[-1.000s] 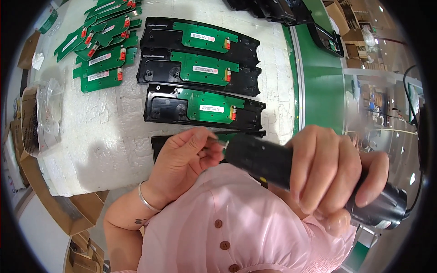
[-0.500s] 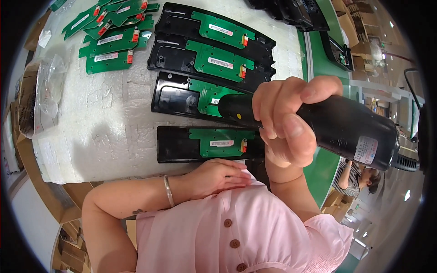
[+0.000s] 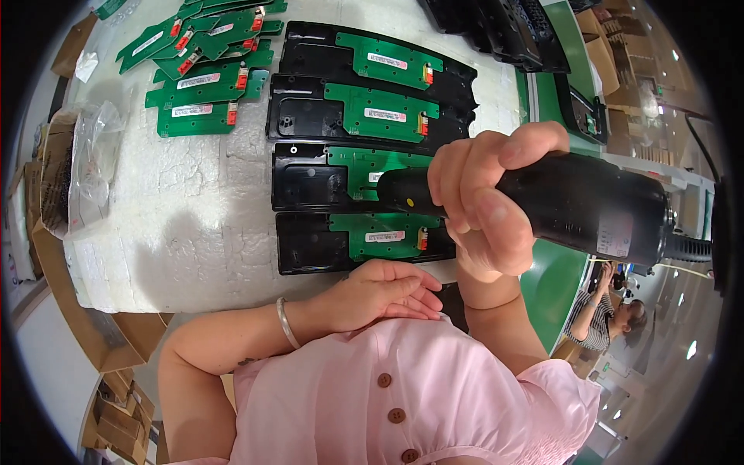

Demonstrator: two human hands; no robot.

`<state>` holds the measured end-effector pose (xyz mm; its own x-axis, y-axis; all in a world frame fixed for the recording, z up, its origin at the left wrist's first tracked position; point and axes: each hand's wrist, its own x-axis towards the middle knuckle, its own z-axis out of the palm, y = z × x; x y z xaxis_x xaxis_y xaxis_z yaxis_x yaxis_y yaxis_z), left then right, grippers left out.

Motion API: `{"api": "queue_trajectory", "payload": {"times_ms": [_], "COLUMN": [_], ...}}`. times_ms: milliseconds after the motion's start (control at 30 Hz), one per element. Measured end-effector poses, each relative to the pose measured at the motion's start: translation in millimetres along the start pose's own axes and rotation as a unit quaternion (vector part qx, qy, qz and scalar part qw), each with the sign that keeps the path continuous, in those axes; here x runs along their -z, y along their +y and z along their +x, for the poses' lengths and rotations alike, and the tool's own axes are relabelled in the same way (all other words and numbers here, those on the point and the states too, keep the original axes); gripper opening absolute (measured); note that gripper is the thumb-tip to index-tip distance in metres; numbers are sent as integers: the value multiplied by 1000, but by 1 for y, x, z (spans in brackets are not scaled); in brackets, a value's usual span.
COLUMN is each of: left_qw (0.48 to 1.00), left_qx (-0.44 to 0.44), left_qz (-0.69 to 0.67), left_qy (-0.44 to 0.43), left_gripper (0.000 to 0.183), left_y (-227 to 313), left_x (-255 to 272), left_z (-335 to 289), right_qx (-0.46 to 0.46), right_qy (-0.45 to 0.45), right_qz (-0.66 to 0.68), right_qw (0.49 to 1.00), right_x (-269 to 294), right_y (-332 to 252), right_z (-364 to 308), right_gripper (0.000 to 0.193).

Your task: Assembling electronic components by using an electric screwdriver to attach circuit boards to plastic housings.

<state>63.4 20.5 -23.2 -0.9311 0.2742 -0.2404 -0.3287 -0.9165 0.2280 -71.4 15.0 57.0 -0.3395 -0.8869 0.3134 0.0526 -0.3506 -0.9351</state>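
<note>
Beneath the black tool point(image 3: 577, 198), green circuit board point(image 3: 359, 167), partly hidden

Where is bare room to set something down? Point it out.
The widest bare patch is on the white surface, between the clear plastic bag and the black panels, below the loose green boards. A slimmer strip lies right of the upper panels. Crowded: the overlapping boards and the close-set panels.

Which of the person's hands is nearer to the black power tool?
Right: the right hand grips the black power tool; the left hand is apart from it, by the pink top.
</note>
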Motion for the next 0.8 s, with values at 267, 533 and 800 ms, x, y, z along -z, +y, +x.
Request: {"api": "queue_trajectory", "payload": {"times_ms": [267, 533, 800], "left_qw": [997, 986, 962], "left_qx": [-61, -119, -194], "left_qz": [18, -55, -127], "left_qy": [48, 106, 146], "left_gripper": [17, 20, 17], "left_y": [4, 10, 27], "left_x": [2, -8, -18], "left_z": [-9, -22, -30], "right_qx": [1, 1, 156], "right_qy": [-62, -80, -76], "right_qz": [-27, -72, 90], "right_qw": [998, 994, 981], "right_x": [-1, -3, 16], "right_y": [3, 2, -61], "right_z": [-3, -1, -2], "right_gripper": [29, 29, 26]}}
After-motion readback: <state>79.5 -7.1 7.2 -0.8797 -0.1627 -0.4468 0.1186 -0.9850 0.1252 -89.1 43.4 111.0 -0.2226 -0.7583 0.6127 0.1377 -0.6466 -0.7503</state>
